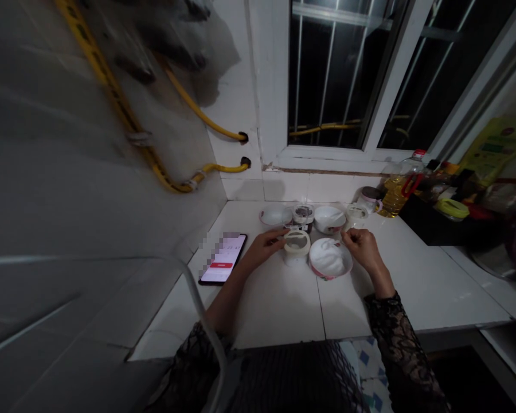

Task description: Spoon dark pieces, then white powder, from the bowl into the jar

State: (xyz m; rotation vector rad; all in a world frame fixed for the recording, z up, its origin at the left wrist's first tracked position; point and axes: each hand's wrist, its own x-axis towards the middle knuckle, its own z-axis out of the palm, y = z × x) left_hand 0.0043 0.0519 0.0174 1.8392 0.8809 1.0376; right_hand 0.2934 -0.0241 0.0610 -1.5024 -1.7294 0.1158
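Observation:
A small translucent jar (296, 256) with a pale rim stands on the white tiled counter. My left hand (266, 244) reaches it from the left, its fingertips gripping the jar's rim and side. To the right is a bowl (327, 277) with a pink patterned base, heaped with a white substance (329, 259). Over that bowl's right edge my right hand (363, 246) is closed in a pinch. Something pale and thin shows by its fingertips, too small to name. Behind are a glass dish (275, 216), a dark-filled jar (303, 215) and a second white bowl (329, 219).
A lit phone (222, 261) lies left of my forearm. Farther right along the wall stand another clear jar (356, 214), a lidded mug (370, 199), an oil bottle (398, 189) and several condiments on a black stand (434, 221). A pale cable (198, 298) crosses the near left.

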